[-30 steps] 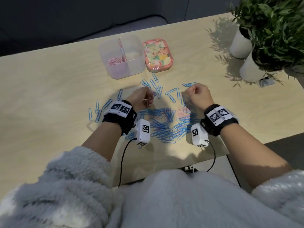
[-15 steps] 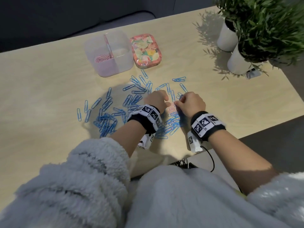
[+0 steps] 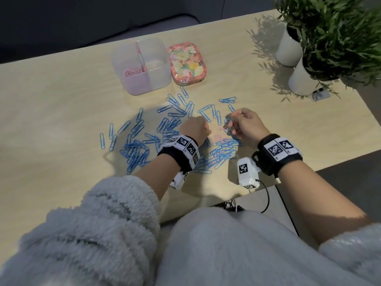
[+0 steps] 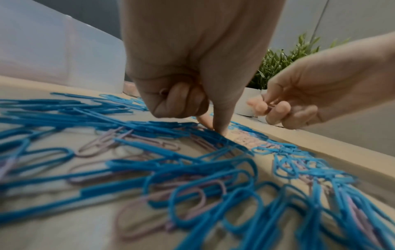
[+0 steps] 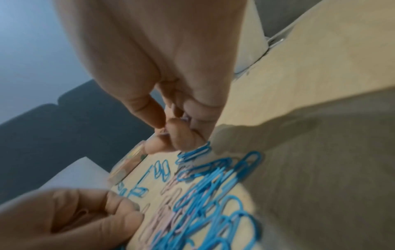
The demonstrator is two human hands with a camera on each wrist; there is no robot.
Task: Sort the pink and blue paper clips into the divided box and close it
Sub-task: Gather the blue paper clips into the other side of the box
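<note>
The clear divided box (image 3: 158, 79) stands open at the back, with pink clips (image 3: 133, 70) in its left compartment. Its floral lid (image 3: 186, 64) lies beside it on the right. Blue paper clips (image 3: 136, 149) lie spread over the table. A few pink clips (image 3: 218, 137) lie between my hands, mixed with blue ones (image 4: 192, 169). My left hand (image 3: 207, 131) has its fingers curled, and thumb and forefinger (image 4: 220, 125) pinch down into the pile; a clip loop shows in its curled fingers. My right hand (image 3: 231, 124) hovers just above the pile and pinches pink clips (image 5: 184, 118).
Two white pots (image 3: 303, 79) with green plants stand at the back right. The table's front edge (image 3: 309, 162) runs close behind my right wrist. Bare wood (image 3: 51, 120) lies left of the clips.
My left hand moved right, from the left part of the pile to the pink clips beside my right hand. My right hand rose slightly with its clips.
</note>
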